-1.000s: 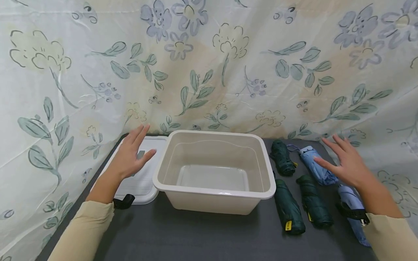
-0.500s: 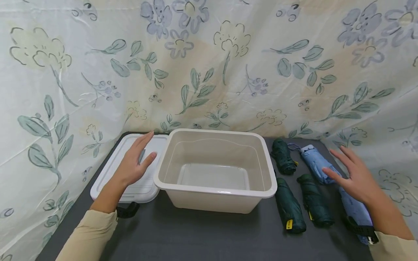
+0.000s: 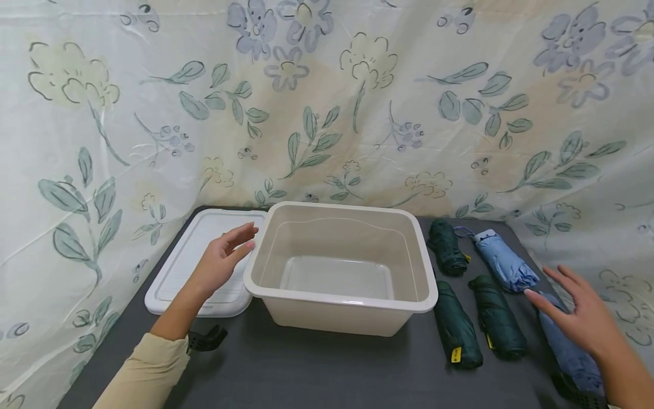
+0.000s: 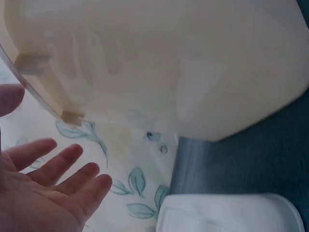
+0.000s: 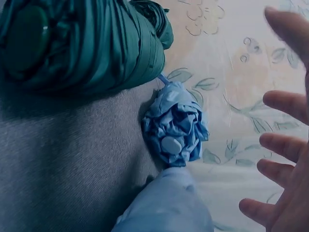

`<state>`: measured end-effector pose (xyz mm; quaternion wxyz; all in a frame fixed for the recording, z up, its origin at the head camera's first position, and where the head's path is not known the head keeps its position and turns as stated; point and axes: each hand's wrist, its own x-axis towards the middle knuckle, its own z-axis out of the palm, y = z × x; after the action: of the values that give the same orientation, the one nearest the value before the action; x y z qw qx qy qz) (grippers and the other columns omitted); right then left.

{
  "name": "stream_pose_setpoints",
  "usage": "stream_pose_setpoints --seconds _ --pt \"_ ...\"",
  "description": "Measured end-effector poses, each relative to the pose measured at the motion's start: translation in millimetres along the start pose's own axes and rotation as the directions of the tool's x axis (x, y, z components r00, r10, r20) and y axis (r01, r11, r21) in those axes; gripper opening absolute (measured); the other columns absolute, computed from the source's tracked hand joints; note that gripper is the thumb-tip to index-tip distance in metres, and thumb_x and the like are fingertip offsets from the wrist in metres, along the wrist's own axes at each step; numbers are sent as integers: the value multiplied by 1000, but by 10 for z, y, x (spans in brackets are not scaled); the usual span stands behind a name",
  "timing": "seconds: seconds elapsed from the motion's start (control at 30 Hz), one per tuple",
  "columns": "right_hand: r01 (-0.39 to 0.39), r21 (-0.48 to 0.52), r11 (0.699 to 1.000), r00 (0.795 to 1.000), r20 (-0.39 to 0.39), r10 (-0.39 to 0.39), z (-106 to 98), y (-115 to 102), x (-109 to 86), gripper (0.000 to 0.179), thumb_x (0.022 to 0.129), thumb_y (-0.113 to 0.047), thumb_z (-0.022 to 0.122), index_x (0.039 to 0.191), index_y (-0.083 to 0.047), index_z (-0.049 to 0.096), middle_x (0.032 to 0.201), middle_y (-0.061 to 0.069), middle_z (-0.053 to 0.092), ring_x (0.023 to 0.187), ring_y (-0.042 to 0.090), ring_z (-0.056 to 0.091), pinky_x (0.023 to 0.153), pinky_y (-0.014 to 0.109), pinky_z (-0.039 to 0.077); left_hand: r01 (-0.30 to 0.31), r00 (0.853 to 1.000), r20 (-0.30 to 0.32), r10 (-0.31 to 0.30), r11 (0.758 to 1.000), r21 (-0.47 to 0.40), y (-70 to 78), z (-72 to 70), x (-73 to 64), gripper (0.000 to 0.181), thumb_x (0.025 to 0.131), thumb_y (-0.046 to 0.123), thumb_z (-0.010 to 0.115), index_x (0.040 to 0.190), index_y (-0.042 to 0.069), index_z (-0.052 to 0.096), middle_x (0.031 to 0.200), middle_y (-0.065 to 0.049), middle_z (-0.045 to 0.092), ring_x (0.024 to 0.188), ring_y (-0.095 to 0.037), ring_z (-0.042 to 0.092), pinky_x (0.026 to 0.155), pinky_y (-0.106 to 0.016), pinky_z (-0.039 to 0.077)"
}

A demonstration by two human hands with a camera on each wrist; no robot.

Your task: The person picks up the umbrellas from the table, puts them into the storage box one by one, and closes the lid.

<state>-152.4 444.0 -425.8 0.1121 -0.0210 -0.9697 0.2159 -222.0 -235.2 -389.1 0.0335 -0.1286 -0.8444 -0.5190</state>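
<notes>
A cream plastic bin (image 3: pixel 337 312) stands in the middle of the table with nothing inside it. My left hand (image 3: pixel 222 264) hovers beside the bin's left rim, over the white lid (image 3: pixel 179 267), fingers loosely bent and holding nothing; the left wrist view shows its fingers spread near the bin wall (image 4: pixel 145 63). My right hand (image 3: pixel 587 318) hangs above the lower blue folded umbrella (image 3: pixel 572 352), fingers apart and holding nothing. Beyond it lies another blue folded umbrella (image 3: pixel 506 261). Three dark green folded umbrellas (image 3: pixel 457 329) lie between the bin and the blue ones.
Dark grey cloth (image 3: pixel 317 375) covers the table. A floral curtain (image 3: pixel 327 113) hangs close behind and along both sides. The white lid lies flat against the bin's left side. Each wrist wears a black strap (image 3: pixel 206 339).
My right hand has moved down and to the right, toward the lower blue umbrella. My left hand has shifted down and right toward the bin rim, its fingers bending more. The bin and umbrellas stay put.
</notes>
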Motion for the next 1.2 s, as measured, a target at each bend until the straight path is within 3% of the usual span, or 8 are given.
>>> stream_pose_setpoints --seconds 0.27,0.4,0.5,0.6,0.73,0.93,1.2 --pt "-132 -67 989 991 -1 132 9 110 -90 96 96 -52 66 157 8 23 160 44 8 142 68 12 102 87 18 57 997 50 -53 996 -74 81 -26 75 60 107 32 55 159 10 37 151 -20 52 137 -38 53 114 -56 44" --pt "-156 -91 984 988 -13 155 23 176 -110 97 93 -53 69 154 11 28 154 46 20 136 69 22 99 84 25 101 993 73 -96 992 -78 127 -50 112 59 107 34 54 159 10 38 148 -20 52 132 -33 56 107 -40 53" --pt "-187 -121 975 982 0 188 19 209 -108 98 92 -56 69 153 11 30 148 49 29 125 68 34 92 81 34 139 987 101 -125 981 -136 159 -62 142 59 106 34 56 158 9 40 147 -21 52 126 -23 59 99 -25 56" --pt "-241 -140 960 968 39 249 3 226 -101 101 92 -59 68 154 10 29 144 50 31 117 68 40 84 76 42 161 982 134 -135 964 -211 178 -69 178 59 106 29 58 157 7 41 144 -23 52 115 -11 62 92 -18 56" --pt "-283 -156 946 948 106 301 -18 246 -95 103 92 -63 65 155 10 27 144 52 31 115 69 44 80 71 48 167 979 160 -126 947 -274 179 -82 219 59 104 21 60 156 4 39 134 -18 55 103 -5 65 88 -18 57" --pt "-277 -204 939 926 205 318 -37 303 -74 105 93 -67 61 152 14 27 138 53 35 113 68 48 79 68 50 171 974 196 -112 931 -323 173 -110 263 60 103 14 61 157 3 37 121 -6 57 100 -6 65 86 -20 58" --pt "-288 -203 936 892 299 340 -14 427 -48 108 93 -69 58 152 15 24 136 54 34 115 70 44 86 75 45 203 963 236 -128 921 -332 196 -142 313 62 101 11 63 157 5 38 119 -7 56 100 -8 66 89 -21 59"
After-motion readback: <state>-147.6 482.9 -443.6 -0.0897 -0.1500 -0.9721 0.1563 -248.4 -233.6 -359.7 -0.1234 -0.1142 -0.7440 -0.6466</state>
